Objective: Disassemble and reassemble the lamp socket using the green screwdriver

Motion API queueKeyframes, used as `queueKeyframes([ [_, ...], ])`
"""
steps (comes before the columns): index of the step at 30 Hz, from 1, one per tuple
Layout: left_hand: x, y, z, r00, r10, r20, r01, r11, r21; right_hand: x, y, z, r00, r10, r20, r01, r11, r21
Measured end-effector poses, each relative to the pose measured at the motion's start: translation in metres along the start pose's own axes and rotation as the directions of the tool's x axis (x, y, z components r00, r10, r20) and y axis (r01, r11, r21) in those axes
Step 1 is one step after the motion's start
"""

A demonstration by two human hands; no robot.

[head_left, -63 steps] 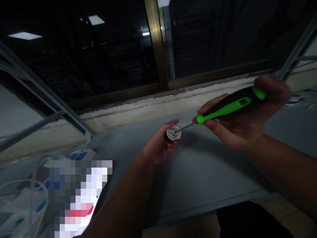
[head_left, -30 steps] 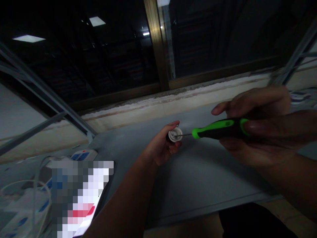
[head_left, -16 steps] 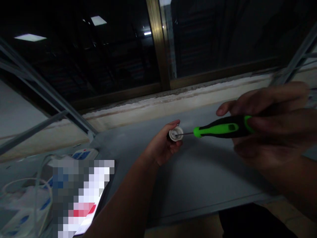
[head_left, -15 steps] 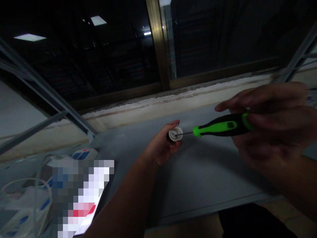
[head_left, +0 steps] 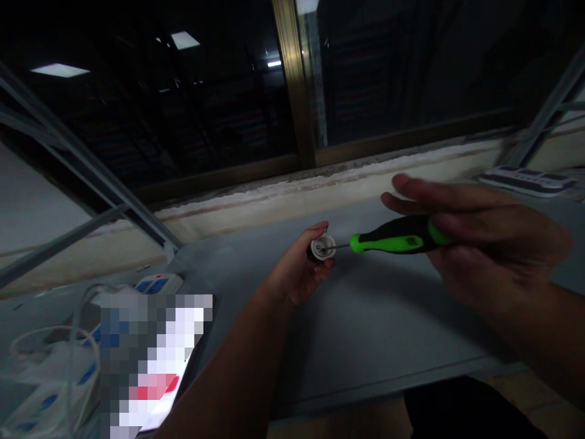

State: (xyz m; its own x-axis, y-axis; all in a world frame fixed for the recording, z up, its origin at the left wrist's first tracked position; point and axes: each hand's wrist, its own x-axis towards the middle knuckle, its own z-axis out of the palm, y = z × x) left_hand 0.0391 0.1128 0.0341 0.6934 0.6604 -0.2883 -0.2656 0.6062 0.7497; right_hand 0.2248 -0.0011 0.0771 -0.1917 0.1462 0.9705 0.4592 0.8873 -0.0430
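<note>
My left hand is wrapped round a small, round white lamp holder, its hollow side turned to the right. Screws show inside the cup, though the detail is small. A screwdriver with a green and black handle lies level across the view, its thin shaft reaching into the lamp holder. The tip appears to touch a screw inside. My right hand grips the rear of the handle between thumb and fingers, with two fingers stretched out above it. That hand is slightly blurred.
Both hands are above a grey table. At the left lie power strips with white cables and a lit, pixelated screen. A grey metal frame rises at the left. Behind is a dark window; a striped object lies back right.
My right hand has shifted left and turned on the screwdriver handle, bringing its extended fingers lower. The screwdriver has rolled slightly. My left hand and the lamp holder stay almost where they were.
</note>
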Motion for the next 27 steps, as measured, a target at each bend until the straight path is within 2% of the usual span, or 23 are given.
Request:
queueKeyframes([
  [1,0.0,0.0,0.0,1.0,0.0,0.002,0.0,1.0,0.002,0.001,0.0,0.0,0.999,-0.04,0.036,0.04,0.999,-0.003],
  [3,0.0,0.0,0.0,1.0,-0.004,0.001,0.004,1.0,0.002,0.004,0.0,0.001,0.994,-0.106,0.016,0.107,0.993,-0.055],
  [6,0.0,0.001,0.001,1.0,-0.006,0.002,0.006,1.0,0.001,0.007,-0.003,0.004,0.987,-0.069,-0.144,0.047,0.988,-0.149],
  [8,0.0,0.0,0.001,1.0,-0.007,-0.003,0.007,1.0,0.0,0.005,-0.005,0.005,0.98,-0.005,-0.199,-0.024,0.989,-0.143],
  [10,0.001,0.0,0.0,1.0,-0.003,-0.014,0.003,1.0,-0.007,0.001,-0.006,0.004,0.985,0.062,-0.164,-0.076,0.994,-0.082],
  [12,0.001,-0.001,0.0,1.0,0.011,-0.018,-0.011,1.0,-0.007,-0.002,-0.003,0.003,0.995,0.046,-0.091,-0.048,0.999,-0.023],
  [14,0.001,-0.001,0.0,1.0,0.018,-0.016,-0.018,1.0,0.006,-0.001,0.001,0.002,0.999,-0.024,-0.045,0.023,0.999,-0.03],
  [18,0.0,-0.001,0.002,1.0,0.017,0.0,-0.017,0.999,0.031,0.004,0.006,0.003,0.984,-0.123,-0.129,0.111,0.989,-0.094],
  [21,0.0,-0.001,0.002,0.999,0.024,-0.025,-0.023,0.999,0.031,0.004,0.005,0.004,0.981,-0.05,-0.188,0.039,0.997,-0.059],
  [23,0.002,-0.002,0.002,0.999,0.022,-0.032,-0.021,0.999,0.032,0.002,0.004,0.004,0.986,-0.01,-0.168,0.002,0.999,-0.049],
  [27,0.005,-0.004,0.0,0.997,0.08,-0.022,-0.08,0.997,0.016,0.001,0.008,0.006,0.991,-0.084,-0.101,0.074,0.992,-0.099],
])
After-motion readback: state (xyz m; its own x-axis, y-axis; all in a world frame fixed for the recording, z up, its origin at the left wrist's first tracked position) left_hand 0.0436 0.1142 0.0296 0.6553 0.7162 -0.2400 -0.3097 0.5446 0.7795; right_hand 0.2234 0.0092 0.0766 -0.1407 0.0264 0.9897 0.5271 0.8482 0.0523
